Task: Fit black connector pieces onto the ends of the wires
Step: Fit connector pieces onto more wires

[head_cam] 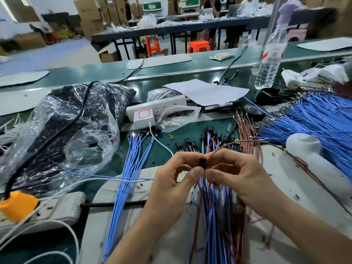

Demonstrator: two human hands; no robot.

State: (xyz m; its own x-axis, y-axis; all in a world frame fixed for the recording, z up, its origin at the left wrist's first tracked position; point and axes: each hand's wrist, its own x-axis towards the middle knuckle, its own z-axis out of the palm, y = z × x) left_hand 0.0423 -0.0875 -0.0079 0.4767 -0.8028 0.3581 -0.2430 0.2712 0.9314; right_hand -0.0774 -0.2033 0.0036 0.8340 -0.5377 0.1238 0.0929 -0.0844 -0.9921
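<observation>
The left hand (171,180) pinches a black connector (203,162), the right hand (235,171) pinches a brown wire (228,144); pushing it home seems next.

Green surface (186,130); blue wires (129,168) left; reddish-brown wires (245,128) right of centre; black connector piece (203,162); orange plug (18,206) near left; white charger (143,116) with orange square outline.

Fingers (196,173) hide most of the black connector (203,162) and the brown wire's (224,145) end.
</observation>
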